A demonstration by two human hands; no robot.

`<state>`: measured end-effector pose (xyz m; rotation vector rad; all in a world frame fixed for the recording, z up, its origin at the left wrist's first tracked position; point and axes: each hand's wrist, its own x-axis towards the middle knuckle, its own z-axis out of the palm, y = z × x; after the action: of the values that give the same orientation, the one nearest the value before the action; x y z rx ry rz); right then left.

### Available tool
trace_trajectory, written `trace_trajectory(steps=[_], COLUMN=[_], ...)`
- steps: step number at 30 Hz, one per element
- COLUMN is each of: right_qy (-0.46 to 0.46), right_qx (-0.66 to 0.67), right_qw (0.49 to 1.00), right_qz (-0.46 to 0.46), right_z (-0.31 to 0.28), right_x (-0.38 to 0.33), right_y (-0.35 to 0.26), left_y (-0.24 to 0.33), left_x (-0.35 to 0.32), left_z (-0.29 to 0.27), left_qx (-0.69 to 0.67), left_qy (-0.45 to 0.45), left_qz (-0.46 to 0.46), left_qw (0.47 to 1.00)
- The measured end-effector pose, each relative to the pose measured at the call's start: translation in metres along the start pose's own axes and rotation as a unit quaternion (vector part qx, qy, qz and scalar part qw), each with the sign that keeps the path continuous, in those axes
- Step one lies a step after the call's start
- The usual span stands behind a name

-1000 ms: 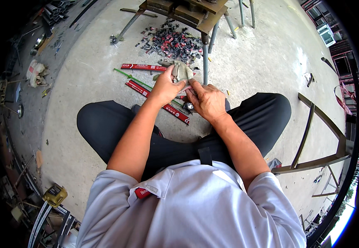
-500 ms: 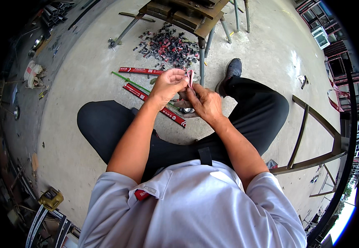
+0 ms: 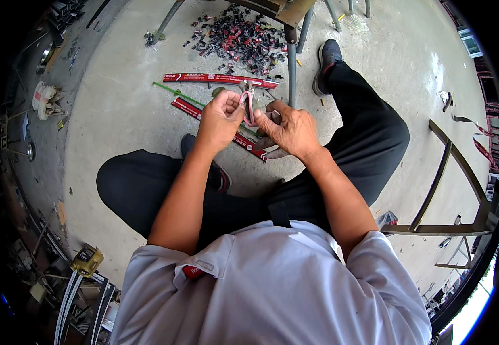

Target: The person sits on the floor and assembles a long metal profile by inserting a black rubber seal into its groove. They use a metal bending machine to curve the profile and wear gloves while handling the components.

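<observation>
A narrow pink band [image 3: 250,117], bent into a loop, is between my hands above the floor. My left hand [image 3: 219,123] pinches its left side with thumb and fingertips. My right hand [image 3: 290,130] has its thumb against the lower right end of the loop, fingers curled; part of that grip is hidden. Just beyond the loop is a small greyish piece I cannot identify [image 3: 247,86]. Below the hands lie two red printed strips, the far one [image 3: 221,79] whole in view, the near one [image 3: 187,107] partly covered by my left hand. A thin green rod [image 3: 172,90] lies between them.
A heap of black and red scraps [image 3: 241,40] spreads beneath a metal stand [image 3: 291,54]. My bent legs frame the work area. A brown metal frame [image 3: 430,190] rests at right, a gold container [image 3: 87,260] at lower left.
The pink loop is spread wider and shows more clearly. My right hand's fingers have moved apart somewhat. The view has shifted, showing more of the far red strip.
</observation>
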<state>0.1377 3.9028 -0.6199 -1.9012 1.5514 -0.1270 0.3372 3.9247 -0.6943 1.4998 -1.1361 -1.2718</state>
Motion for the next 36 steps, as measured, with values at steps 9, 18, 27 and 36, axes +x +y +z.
trace_trajectory(steps=[9,18,27,36], right_qy=[-0.083,-0.031,0.092,0.033], right_qx=[0.091,0.064,-0.074,-0.049], right_qw=[0.992,0.996,0.985,0.976], right_qz=[-0.037,-0.050,-0.129,-0.211], right_z=[0.017,0.044,0.032,0.053], right_x=[0.037,0.034,0.025,-0.012], right_y=[0.021,0.019,0.007,0.004], left_y=[0.010,0.027,-0.002,0.021], left_x=[-0.003,-0.017,-0.028,0.004], left_z=[-0.004,0.020,0.021,-0.011], left_qx=[0.096,0.204,0.360,-0.429], left_qy=[-0.005,0.009,-0.091,-0.063], left_qz=[-0.010,0.270,0.147,-0.149], left_qw=[0.995,0.941,0.917,0.888])
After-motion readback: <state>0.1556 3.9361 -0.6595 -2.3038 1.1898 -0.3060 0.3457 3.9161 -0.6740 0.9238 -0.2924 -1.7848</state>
